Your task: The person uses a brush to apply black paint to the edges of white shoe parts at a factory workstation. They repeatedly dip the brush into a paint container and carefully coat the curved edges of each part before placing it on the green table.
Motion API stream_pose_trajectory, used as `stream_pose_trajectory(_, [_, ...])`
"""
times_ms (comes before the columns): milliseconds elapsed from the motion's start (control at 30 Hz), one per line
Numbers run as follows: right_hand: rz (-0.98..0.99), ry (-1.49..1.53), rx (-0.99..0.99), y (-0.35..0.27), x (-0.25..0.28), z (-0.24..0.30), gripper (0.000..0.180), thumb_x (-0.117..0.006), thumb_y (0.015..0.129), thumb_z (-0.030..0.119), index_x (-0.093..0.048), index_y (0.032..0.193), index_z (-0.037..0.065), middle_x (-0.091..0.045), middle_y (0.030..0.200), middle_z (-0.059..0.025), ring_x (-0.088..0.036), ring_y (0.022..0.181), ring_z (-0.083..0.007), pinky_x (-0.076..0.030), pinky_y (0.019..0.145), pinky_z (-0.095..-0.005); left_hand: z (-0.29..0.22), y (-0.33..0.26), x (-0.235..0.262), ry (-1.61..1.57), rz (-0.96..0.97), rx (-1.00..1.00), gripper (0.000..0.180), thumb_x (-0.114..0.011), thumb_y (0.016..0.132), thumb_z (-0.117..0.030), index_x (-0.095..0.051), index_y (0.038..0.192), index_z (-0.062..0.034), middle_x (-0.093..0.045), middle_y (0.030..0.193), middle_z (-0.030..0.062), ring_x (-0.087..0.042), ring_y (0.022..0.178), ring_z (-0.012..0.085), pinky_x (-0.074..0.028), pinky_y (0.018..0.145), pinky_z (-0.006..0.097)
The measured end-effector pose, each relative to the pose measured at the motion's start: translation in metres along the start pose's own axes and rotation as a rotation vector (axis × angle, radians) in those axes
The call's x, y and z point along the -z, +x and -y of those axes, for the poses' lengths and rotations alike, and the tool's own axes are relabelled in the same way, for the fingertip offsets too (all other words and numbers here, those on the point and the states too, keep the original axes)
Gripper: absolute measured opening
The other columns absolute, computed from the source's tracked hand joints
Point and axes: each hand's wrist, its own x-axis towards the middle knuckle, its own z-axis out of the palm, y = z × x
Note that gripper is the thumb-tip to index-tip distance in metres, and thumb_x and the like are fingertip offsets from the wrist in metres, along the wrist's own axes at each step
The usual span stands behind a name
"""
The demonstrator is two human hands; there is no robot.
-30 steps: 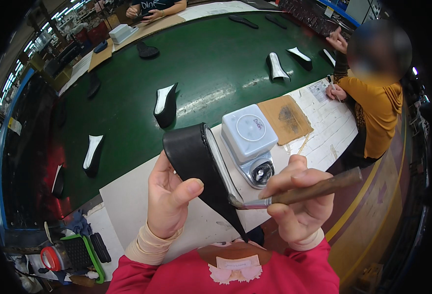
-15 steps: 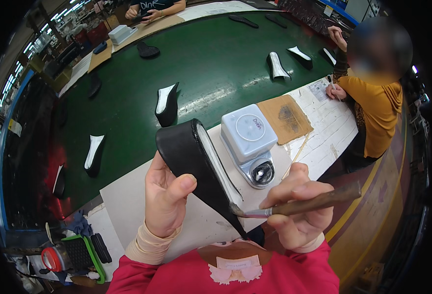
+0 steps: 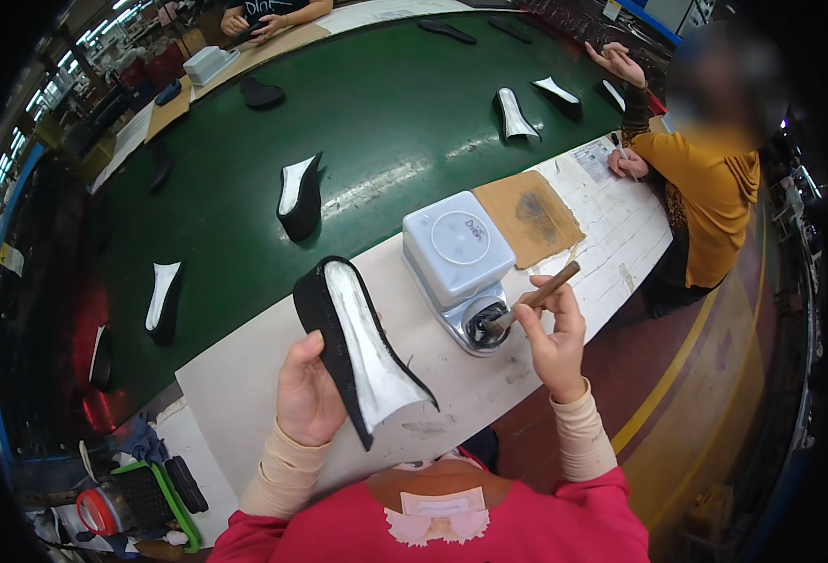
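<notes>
My left hand [image 3: 307,402] grips a black wedge shoe sole [image 3: 359,330] by its side, thumb on the near edge. The sole is tilted so its white upper face shows, with a black rim around it. In my right hand [image 3: 558,351] is a brush [image 3: 553,286] with a brown wooden handle, pinched between thumb and fingers. Its bristles dip into the round cup [image 3: 485,319] of dark liquid at the foot of a pale plastic dispenser [image 3: 459,246]. Some fingers of my left hand are hidden behind the sole.
Several wedge soles, including one [image 3: 299,199] ahead, lie on the green belt [image 3: 386,141]. A stained cardboard piece [image 3: 531,220] is beyond the dispenser on the pale worktop [image 3: 254,375]. A co-worker in a yellow top [image 3: 714,206] sits at right; another person [image 3: 278,14] is across the belt.
My right hand has moved the brush from the sole's lower edge to the dispenser's cup. My left hand has turned the sole so its white face shows more.
</notes>
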Motion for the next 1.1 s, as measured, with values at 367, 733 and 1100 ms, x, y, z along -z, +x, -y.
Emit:
stream_pose_trajectory(367, [0.177,0.532,-0.433,-0.001,-0.005,-0.004,0.034,-0.061,0.084,0.007,-0.047,0.114,-0.001,-0.061,0.080,-0.0063,-0.050,0.068,-0.0083,-0.038,0.065,-0.0207,0.010,-0.005,-0.006,0.248,0.012,0.012,0.045,-0.052,0.088,-0.030,-0.043,0.125,-0.0053,-0.056,0.116,0.0064,-0.057,0.102,0.0177,-0.047,0.086,0.035])
stream_pose_trajectory(733, [0.245,0.847,-0.126,-0.008,-0.024,0.079,0.042,-0.060,0.084,0.000,-0.040,0.121,0.000,-0.061,0.089,-0.0133,-0.055,0.081,-0.0121,-0.043,0.075,-0.0240,0.010,0.000,-0.041,0.290,0.128,-0.128,0.049,-0.060,0.081,-0.014,-0.041,0.124,-0.0009,-0.054,0.116,0.0093,-0.056,0.104,0.0184,-0.046,0.090,0.034])
stream_pose_trajectory(1100, [0.077,0.728,0.212,-0.016,-0.028,0.091,0.046,-0.060,0.082,-0.002,-0.035,0.120,0.000,-0.058,0.088,-0.0167,-0.057,0.080,-0.0165,-0.046,0.072,-0.0269,0.007,-0.005,-0.057,0.342,0.123,-0.203,0.052,-0.062,0.080,-0.011,-0.039,0.126,0.0000,-0.053,0.113,0.0078,-0.058,0.099,0.0163,-0.051,0.082,0.030])
